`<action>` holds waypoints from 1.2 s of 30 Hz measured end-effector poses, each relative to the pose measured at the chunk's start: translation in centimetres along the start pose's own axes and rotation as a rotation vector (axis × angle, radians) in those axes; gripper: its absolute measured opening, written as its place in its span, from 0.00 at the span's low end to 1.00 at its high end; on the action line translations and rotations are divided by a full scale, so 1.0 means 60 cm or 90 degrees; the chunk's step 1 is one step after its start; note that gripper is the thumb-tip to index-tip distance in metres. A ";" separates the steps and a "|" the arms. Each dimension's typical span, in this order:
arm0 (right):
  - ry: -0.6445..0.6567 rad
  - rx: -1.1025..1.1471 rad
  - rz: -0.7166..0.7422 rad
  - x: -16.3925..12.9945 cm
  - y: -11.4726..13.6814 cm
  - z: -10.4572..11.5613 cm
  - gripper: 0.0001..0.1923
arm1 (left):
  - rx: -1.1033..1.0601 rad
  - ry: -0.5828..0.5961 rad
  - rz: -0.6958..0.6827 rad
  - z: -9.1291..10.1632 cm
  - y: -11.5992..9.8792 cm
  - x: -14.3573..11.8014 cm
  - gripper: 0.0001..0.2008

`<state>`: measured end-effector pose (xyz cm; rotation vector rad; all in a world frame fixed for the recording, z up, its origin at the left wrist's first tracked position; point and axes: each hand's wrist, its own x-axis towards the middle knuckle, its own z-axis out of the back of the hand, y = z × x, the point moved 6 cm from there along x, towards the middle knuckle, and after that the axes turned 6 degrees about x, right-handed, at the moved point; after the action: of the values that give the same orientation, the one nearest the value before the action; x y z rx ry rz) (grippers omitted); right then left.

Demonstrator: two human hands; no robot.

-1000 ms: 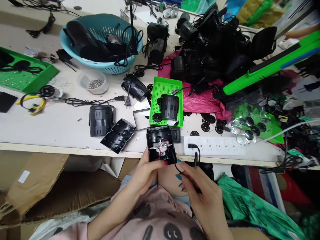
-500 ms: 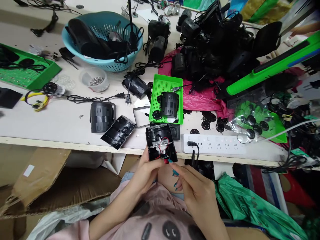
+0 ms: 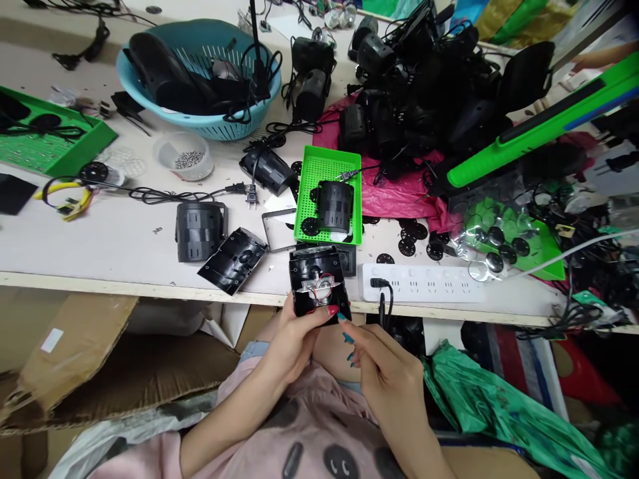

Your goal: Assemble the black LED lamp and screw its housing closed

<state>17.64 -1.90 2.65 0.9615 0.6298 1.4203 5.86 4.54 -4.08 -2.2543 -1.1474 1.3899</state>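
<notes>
My left hand [image 3: 294,336] is closed around an opened black plastic housing [image 3: 316,266] at the table's front edge. Its red-nailed thumb presses inside the lower end. In the housing sit a clear part and thin red wires [image 3: 323,283]. My right hand [image 3: 387,362] has its index finger stretched to the housing's lower right corner, at or close to touching it. The other fingers are half curled and apart, with nothing visible in them. A loose matching half shell [image 3: 233,261] lies open side up on the table, beside a closed black housing [image 3: 200,231].
A green tray [image 3: 303,229] holding another black housing stands just beyond my hands. A white power strip [image 3: 424,285] lies to the right. Farther back are a blue basket [image 3: 200,125], a tub of screws [image 3: 162,159] and a heap of black devices [image 3: 424,100].
My left thumb has shifted slightly up inside the housing, and the right index fingertip sits a little lower against its corner. The whole view has shifted slightly; table items stay in place.
</notes>
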 end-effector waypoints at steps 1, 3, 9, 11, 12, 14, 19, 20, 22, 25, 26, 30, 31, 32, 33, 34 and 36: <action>-0.002 -0.003 0.011 -0.001 0.000 0.000 0.21 | 0.001 -0.001 0.001 -0.001 0.000 0.000 0.24; -0.006 -0.012 0.031 -0.003 0.002 0.001 0.21 | 0.005 0.000 -0.002 -0.004 0.001 0.000 0.24; -0.126 -0.026 0.061 -0.023 0.003 0.016 0.13 | -0.013 0.015 0.002 -0.018 0.003 -0.006 0.20; -0.172 0.019 0.039 -0.031 -0.009 0.016 0.11 | -0.027 0.051 0.027 -0.026 0.007 -0.010 0.17; -0.184 0.065 0.026 -0.034 -0.017 0.013 0.11 | -0.032 0.069 0.040 -0.030 0.009 -0.013 0.16; -0.202 0.193 -0.006 -0.037 -0.038 0.006 0.10 | -0.032 0.110 0.070 -0.036 0.013 -0.018 0.14; -0.188 0.343 -0.104 -0.031 -0.077 -0.010 0.06 | -0.001 0.160 0.112 -0.039 0.018 -0.022 0.14; -0.175 0.342 -0.119 -0.029 -0.080 -0.011 0.05 | 0.007 0.146 0.110 -0.035 0.017 -0.020 0.15; -0.144 0.344 -0.155 -0.028 -0.085 -0.014 0.05 | 0.025 0.107 0.099 -0.025 0.014 -0.017 0.17; -0.084 0.334 -0.217 -0.030 -0.090 -0.017 0.06 | 0.059 0.063 0.076 -0.010 0.009 -0.015 0.19; -0.060 0.325 -0.232 -0.032 -0.090 -0.017 0.06 | 0.065 0.059 0.074 -0.006 0.009 -0.015 0.20; 0.049 0.238 -0.215 -0.030 -0.074 -0.015 0.04 | 0.066 0.050 0.080 0.004 0.009 -0.016 0.25; 0.070 0.206 -0.196 -0.027 -0.067 -0.013 0.04 | 0.068 0.046 0.080 0.006 0.009 -0.016 0.25; 0.085 0.176 -0.176 -0.025 -0.059 -0.010 0.03 | 0.069 0.044 0.078 0.007 0.009 -0.016 0.24; 0.098 0.149 -0.159 -0.022 -0.051 -0.007 0.03 | 0.069 0.047 0.073 0.007 0.008 -0.015 0.24; 0.111 0.125 -0.145 -0.020 -0.044 -0.004 0.02 | 0.067 0.053 0.067 0.007 0.008 -0.015 0.24; 0.136 0.085 -0.126 -0.016 -0.033 0.002 0.03 | 0.063 0.068 0.054 0.005 0.006 -0.015 0.23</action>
<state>18.67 -2.66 0.85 0.8310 0.9631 1.3263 5.58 3.58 -3.85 -2.3004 -0.9400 1.3087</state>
